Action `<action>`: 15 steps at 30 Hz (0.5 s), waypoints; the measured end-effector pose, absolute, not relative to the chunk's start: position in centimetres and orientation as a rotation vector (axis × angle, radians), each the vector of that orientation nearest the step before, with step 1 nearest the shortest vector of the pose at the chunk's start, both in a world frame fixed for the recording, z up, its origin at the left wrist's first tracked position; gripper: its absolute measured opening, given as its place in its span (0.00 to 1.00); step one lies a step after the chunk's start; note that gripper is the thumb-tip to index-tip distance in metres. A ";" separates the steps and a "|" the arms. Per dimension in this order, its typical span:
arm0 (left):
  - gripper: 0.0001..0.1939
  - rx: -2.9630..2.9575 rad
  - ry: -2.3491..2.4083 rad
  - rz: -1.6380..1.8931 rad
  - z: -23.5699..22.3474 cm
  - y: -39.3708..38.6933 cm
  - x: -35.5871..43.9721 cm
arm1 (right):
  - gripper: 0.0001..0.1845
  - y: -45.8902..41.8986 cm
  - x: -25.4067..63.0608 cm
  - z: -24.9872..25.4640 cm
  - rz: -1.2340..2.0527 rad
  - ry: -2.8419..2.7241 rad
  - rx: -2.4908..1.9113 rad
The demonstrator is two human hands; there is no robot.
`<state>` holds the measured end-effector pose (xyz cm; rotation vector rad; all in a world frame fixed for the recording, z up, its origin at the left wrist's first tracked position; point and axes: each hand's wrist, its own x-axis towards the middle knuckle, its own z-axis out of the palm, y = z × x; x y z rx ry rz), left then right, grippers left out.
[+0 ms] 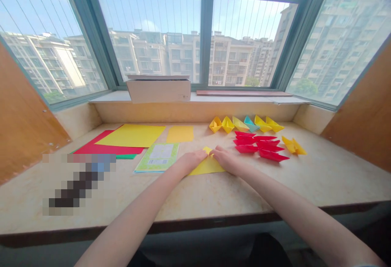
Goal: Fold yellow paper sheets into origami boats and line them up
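A piece of yellow paper (208,167) lies on the stone sill in front of me, its top part raised or folded between my hands. My left hand (194,159) has its fingers closed at the upper left of the paper. From the other side, my right hand (225,159) grips the upper right part, its fingertips close to those of the left. Just beyond the right hand sit several red paper boats (271,147). My fingers partly hide how the yellow paper is folded.
Yellow paper boats (227,124) and a blue-green one (251,123) line the back right, with a yellow folded piece (293,145) nearer. Left are yellow sheets (131,135), a red sheet (100,147) and a green-edged packet (157,158). A white box (159,90) stands by the window.
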<state>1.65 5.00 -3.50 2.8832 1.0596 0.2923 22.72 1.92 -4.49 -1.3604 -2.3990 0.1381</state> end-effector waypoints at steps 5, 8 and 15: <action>0.09 2.984 0.962 0.227 -2.0 1.9 -0.4 | 0.14 0.1 24.0 -3.1 0.135 -2.516 -1.242; 0.10 2.985 0.978 0.193 -0.9 0.2 -1.6 | 0.18 -0.4 25.5 -2.6 0.187 -2.595 -1.154; 0.12 2.966 1.082 0.123 0.3 -0.4 -1.2 | 0.19 0.9 27.5 -2.3 0.157 -2.766 -0.977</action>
